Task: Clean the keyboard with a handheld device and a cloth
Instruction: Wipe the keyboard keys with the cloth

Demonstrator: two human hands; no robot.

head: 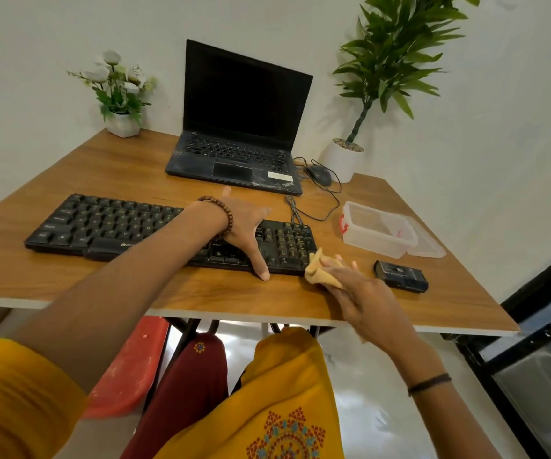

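Keyboard point(108, 226): black, full-size, lies flat on the table point(102, 286) near its front edge, cable leading off from the back right. Judged rigid and light, so likely to skate on the smooth wood under a wiping stroke; keys loose-sprung, best wiped with light pressure. Best held by pressing down on the frame or key field, not by lifting. Cloth point(317, 271): yellow, soft, bunched, touches the keyboard's front right corner by the number pad. Judged limp, easy to fold over a fingertip for the gaps. Device point(400, 274): small, black, lies untouched on the table just right of the cloth; looks hard and light, to be taken round its body. Left grip point(241, 226): arm reaches across from the left, palm down on the keys left of the number pad, fingers spread wide, one digit over the front edge onto the table; it braces the keyboard. Right grip point(363, 293): forearm comes in low from the right, fingers fairly straight over the cloth, thumb hidden; judged pinching the bunch.
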